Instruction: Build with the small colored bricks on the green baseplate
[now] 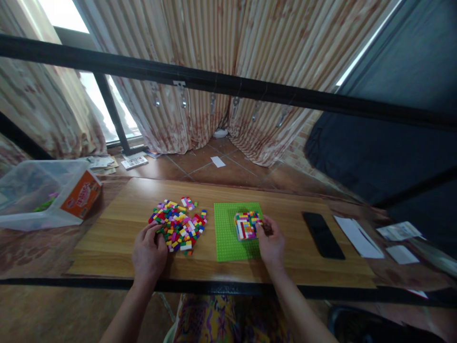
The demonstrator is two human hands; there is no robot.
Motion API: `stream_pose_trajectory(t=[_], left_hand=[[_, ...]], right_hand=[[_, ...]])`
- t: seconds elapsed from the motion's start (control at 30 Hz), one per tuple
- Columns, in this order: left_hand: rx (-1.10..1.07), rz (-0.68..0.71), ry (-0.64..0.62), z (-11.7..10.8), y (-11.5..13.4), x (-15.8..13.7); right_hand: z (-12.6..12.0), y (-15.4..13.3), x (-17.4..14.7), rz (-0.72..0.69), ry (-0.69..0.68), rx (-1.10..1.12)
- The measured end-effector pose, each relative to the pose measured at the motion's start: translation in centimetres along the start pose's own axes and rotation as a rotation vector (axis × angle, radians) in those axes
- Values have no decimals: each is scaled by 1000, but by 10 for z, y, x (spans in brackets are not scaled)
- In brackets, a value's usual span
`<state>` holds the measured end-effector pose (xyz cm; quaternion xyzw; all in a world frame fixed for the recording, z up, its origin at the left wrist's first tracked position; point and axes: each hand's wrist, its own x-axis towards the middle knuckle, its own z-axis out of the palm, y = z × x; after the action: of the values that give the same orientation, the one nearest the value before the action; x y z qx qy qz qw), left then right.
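A green studded baseplate (223, 238) lies on the wooden board, right of centre. On it stands a small rectangular build of toy bricks (246, 227) in mixed colours, with white and red strips at its left. My right hand (272, 242) is at the build's right edge, thumb and fingers closed on it. Left of the baseplate is a loose pile of small coloured bricks (180, 226). My left hand (150, 247) rests at the pile's near left side, fingers curled in among the bricks; whatever they pinch is hidden.
The wooden board (114, 228) carries a black phone (323, 236) at the right, with white papers (359, 237) beyond it. A clear plastic bin (43, 195) with an orange label stands at the left. A dark metal bar (214, 81) crosses in front of striped curtains (200, 33).
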<state>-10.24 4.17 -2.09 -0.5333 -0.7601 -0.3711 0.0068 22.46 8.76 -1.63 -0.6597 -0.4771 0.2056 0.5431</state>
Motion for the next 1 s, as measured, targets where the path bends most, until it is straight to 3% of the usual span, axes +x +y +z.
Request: stream_pose_trajectory(t=[0.3,0.73,1.0], left_hand=[[-2,-12,-4,-3,4,-1],[0,-9,-21,-3,3,0],[-3,-25,-15,-3,5,0]], right_hand=[[2,8,0,4,38,-7],[-11,-1,3,-84,-110,-83],[-17,-9,5,-106,-100,-175]])
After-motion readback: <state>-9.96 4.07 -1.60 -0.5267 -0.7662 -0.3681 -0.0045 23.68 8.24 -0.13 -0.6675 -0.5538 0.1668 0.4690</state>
